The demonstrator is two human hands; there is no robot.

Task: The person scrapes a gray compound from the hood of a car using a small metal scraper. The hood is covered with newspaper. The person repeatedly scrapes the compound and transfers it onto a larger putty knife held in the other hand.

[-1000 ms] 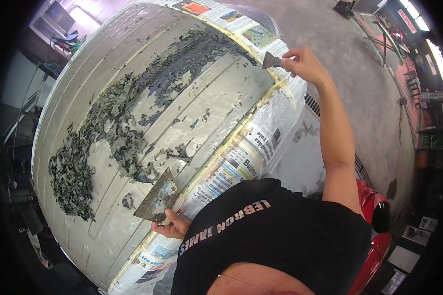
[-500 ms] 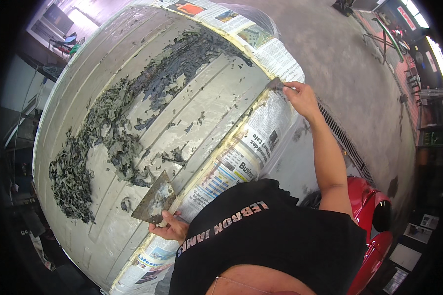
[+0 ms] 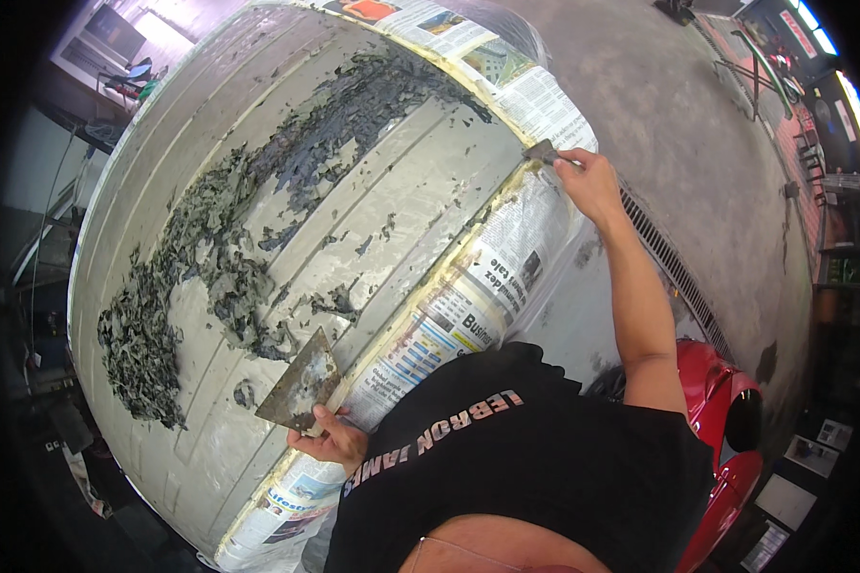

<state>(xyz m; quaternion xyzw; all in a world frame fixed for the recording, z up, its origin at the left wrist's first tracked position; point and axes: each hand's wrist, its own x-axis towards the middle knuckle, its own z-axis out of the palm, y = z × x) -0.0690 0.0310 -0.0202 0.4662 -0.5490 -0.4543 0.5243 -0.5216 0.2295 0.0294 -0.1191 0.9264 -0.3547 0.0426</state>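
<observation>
A ribbed, grey-beige vehicle roof (image 3: pixel 401 229) fills the left and middle of the view. Dark, curled paint flakes (image 3: pixel 225 220) lie over it in heaps and a long band. My right hand (image 3: pixel 588 186) grips a small putty knife (image 3: pixel 542 151), its blade resting at the roof's taped corner. Closer to me, my left hand (image 3: pixel 333 439) holds a wide, stained metal scraper plate (image 3: pixel 301 384) above the roof's near edge. Newspaper masking (image 3: pixel 449 320), stuck down with yellowish tape, runs along that edge and around the far right end.
Clear plastic sheeting (image 3: pixel 506 24) hangs past the newspaper at the far end. On the floor to the right are a drain grate (image 3: pixel 674 263) and a red vehicle (image 3: pixel 721 430). A green-and-dark metal stand (image 3: pixel 764 76) is at the far right.
My right hand and the putty knife have shifted slightly, the blade now turned more toward the roof's corner. My left hand and the scraper plate stay nearly still.
</observation>
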